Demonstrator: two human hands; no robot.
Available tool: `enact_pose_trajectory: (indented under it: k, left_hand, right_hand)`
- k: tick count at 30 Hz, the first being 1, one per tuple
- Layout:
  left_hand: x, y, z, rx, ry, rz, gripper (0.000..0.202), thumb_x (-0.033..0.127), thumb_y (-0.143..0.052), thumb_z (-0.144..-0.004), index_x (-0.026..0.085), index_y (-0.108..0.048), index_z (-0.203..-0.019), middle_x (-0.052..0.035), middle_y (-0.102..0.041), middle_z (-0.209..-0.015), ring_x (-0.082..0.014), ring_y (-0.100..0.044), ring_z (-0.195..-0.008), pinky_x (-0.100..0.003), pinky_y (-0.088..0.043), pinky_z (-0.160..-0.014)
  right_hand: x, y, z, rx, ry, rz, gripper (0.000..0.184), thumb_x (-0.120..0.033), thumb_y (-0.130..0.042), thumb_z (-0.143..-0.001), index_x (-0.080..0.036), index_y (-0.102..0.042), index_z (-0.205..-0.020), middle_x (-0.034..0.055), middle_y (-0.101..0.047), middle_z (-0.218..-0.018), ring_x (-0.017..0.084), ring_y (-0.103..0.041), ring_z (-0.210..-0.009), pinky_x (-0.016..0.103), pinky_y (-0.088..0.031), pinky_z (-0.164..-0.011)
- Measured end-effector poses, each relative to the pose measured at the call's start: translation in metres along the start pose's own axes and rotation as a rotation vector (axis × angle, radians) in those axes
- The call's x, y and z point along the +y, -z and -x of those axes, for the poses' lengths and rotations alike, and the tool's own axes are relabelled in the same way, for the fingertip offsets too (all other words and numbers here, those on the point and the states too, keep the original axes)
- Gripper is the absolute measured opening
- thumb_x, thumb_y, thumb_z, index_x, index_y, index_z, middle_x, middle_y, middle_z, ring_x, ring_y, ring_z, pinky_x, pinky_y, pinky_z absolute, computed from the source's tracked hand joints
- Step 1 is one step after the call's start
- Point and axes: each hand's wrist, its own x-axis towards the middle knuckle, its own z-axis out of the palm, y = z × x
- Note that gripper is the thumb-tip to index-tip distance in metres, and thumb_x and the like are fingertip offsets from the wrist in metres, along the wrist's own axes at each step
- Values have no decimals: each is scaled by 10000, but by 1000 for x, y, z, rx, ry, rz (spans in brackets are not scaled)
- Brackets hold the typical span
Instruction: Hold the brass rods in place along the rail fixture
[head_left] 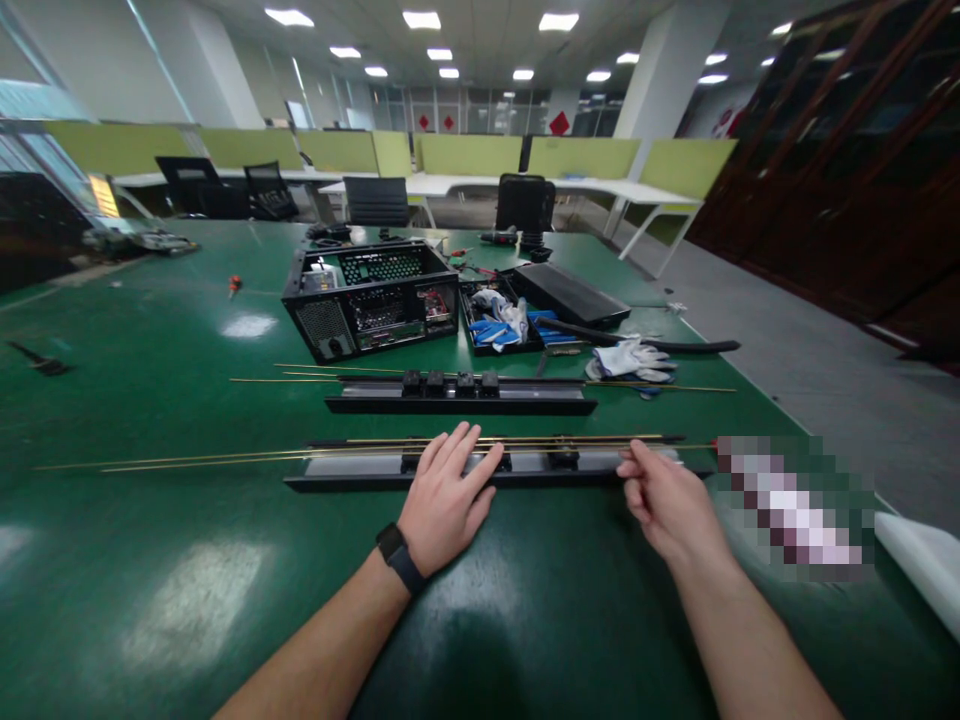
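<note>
A long black-edged channel rail point(360, 467) lies crosswise in front of me, with black blocks point(564, 452) inside it. Thin brass-coloured rods point(187, 461) run along and over the rail, reaching well past its left end. Fingers spread, my left hand point(442, 505) rests on the middle of the rail and rods, partly hiding a block. At the right end of the rail, my right hand point(667, 500) has thumb and fingers closed in a pinch at one thin rod. Behind lies a second, similar rail point(525, 393) with several black blocks and more rods.
An open black computer case point(367, 310) stands farther back on the green table point(187, 560). Right of it are a black tray point(487, 347) with blue-white gloves, a black panel point(574, 293), a black tube point(675, 346) and another glove pair point(630, 360). A blurred-out item point(791, 505) lies at right.
</note>
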Motion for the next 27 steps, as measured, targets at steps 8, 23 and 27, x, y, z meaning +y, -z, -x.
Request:
enact_pose_trajectory:
  k: [8,23,27]
  left_hand:
    - [0,1,0,6,1,-1,517,284,-584,-925,271,-510,-1437,-115,-429,-1546,-292,-344,-1464,-506,-288,-1190]
    - [1,2,-1,5,-3,-1,505,279,-568,-937,276,-507,-1438,-117,-425,-1549,-296,-336,-1469,-518,-294,-1186]
    - [0,2,-1,-2,-5,-5,510,285,-567,-937,280,-501,-1443,-117,-429,-1545,-295,-345,-1464,-521,-295,-1183]
  right_hand:
    - [0,-2,5,-24,-34,31,395,-491,-795,-736,-144,-631,-832,30,-651,-622,58,-391,-297,155,-192,-237]
    - [3,-6,8,-94,-14,62,419,-496,-824,-697,-140,-634,-809,28,-653,-638,52,-391,-301,154,-187,-236]
    - [3,-3,5,-78,5,47,441,-500,-847,-665,-138,-637,-806,1,-622,-601,50,-392,-304,148,-192,-237]
